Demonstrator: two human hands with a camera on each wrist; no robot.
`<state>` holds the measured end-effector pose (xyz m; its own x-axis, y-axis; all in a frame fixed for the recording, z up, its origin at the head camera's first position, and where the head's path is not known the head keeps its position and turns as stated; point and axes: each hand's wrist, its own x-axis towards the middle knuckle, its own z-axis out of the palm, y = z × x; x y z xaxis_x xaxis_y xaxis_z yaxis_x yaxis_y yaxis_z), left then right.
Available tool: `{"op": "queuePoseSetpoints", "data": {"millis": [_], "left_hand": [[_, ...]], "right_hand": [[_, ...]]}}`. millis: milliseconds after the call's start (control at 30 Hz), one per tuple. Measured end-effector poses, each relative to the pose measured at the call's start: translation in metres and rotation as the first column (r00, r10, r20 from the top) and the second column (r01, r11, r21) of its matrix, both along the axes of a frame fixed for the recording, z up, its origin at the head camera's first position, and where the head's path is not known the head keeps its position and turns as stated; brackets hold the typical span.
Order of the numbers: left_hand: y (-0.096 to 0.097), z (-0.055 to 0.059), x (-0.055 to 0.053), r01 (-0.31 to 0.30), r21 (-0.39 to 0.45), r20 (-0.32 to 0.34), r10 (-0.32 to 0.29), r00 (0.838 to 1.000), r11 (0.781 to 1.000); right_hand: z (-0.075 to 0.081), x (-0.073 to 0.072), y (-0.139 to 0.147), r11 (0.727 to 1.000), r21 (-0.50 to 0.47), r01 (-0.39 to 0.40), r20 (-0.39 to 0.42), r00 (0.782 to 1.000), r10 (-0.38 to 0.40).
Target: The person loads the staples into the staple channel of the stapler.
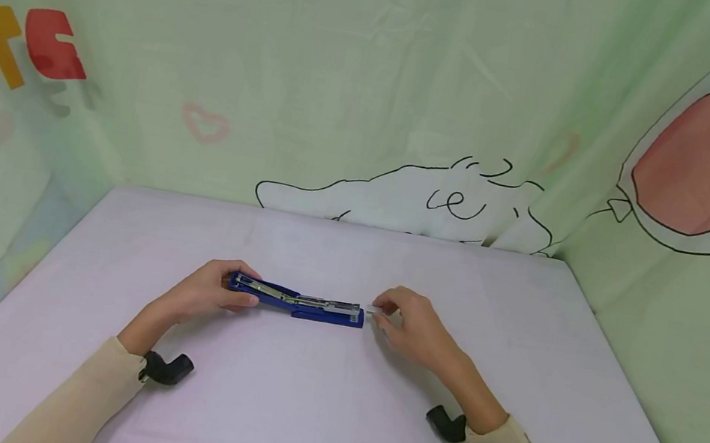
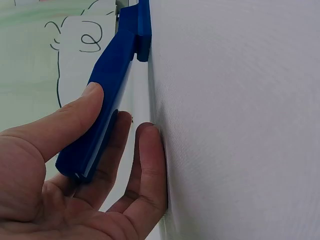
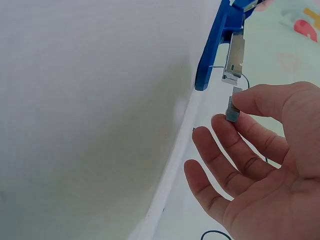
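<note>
A blue stapler [image 1: 328,316] lies opened out wide on the table, its metal staple channel [image 3: 234,57] exposed. My left hand [image 1: 212,286] holds the stapler's raised top arm [image 2: 107,75] at the left end, thumb on one side and fingers on the other. Between thumb and fingertips my right hand [image 1: 412,324] pinches a small strip of staples [image 3: 233,107]. In the right wrist view the strip is just off the end of the channel, with a narrow gap between them. The other fingers of that hand are spread and loosely bent.
A white cloth covers the table [image 1: 274,407]. Printed pale green curtains [image 1: 347,84] stand behind it and at both sides. A black wrist mount [image 1: 167,369] sits at the left cuff, and another black mount [image 1: 448,424] at the right cuff.
</note>
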<state>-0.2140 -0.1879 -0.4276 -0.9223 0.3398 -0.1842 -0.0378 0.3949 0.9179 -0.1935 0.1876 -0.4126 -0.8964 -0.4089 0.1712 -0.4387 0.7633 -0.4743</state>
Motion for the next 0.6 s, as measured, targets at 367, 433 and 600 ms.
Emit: {"op": "queuePoseSetpoints", "data": {"millis": [367, 433, 600], "left_hand": [[-0.0002, -0.0001, 0.001, 0.001, -0.004, 0.0, -0.001, 1.0, 1.0], [-0.0002, -0.0001, 0.0013, 0.01, 0.009, -0.003, -0.01, 1.0, 1.0], [-0.0002, 0.0005, 0.0019, 0.02, 0.041, 0.002, -0.02, 1.0, 0.999]], "right_hand": [[-0.0016, -0.0002, -0.0033, 0.999, -0.031, -0.01, -0.007, 1.0, 0.01], [-0.0015, -0.0001, -0.004, 0.999, -0.032, -0.009, -0.011, 1.0, 0.008], [-0.0011, -0.0002, -0.0059, 0.999, -0.033, -0.007, -0.015, 1.0, 0.006]]}}
